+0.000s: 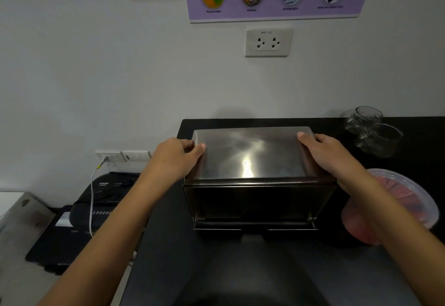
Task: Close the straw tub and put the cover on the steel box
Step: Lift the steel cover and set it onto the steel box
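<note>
Head view: steel box (258,199) standing on black counter (168,245), cover (250,153) lying on top. Left hand (175,158) clamped on cover's left edge, thumb on top, fingers curled over the side. Right hand (322,150) clamped likewise on the right edge. Straw tub (407,199) just right of the box, lid on, behind the right forearm. Glass jars (373,129) farther back.

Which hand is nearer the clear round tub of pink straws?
Right. The right hand grips the steel cover's end beside the tub; the left hand holds the far end.
</note>
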The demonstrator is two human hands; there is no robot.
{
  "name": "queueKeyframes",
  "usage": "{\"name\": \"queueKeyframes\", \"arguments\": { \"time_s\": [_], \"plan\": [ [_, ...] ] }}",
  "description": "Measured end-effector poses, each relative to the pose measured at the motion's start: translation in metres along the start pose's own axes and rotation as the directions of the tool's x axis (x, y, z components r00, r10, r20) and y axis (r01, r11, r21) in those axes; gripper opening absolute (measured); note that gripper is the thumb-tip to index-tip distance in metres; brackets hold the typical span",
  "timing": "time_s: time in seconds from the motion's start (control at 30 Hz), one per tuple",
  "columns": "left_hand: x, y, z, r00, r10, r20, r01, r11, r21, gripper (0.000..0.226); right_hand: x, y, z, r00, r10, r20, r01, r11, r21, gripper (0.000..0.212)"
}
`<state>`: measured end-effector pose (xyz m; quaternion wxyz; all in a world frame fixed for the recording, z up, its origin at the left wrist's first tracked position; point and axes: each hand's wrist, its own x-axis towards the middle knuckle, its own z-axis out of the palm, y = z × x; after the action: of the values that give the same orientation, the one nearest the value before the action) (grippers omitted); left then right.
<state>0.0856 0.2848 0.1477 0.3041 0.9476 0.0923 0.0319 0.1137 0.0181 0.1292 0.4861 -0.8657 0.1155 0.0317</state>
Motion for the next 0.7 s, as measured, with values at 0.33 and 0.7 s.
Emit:
{"name": "queueKeyframes", "arguments": {
  "time_s": [0.33, 0.7],
  "plan": [
    [-0.004, -0.007, -0.001, 0.999, -0.045, 0.015, 0.046, 0.991, -0.129, 0.046, 0.000, 0.001, -0.005, 0.998, 0.015, 0.054, -0.015, 1.000, 0.003, 0.063],
    [-0.040, -0.032, 0.012, 0.998, -0.054, 0.016, 0.055, 0.892, -0.449, 0.054, -0.035, 0.026, -0.031, 0.970, -0.003, 0.242, -0.071, 0.953, 0.294, 0.048]
  ]
}}
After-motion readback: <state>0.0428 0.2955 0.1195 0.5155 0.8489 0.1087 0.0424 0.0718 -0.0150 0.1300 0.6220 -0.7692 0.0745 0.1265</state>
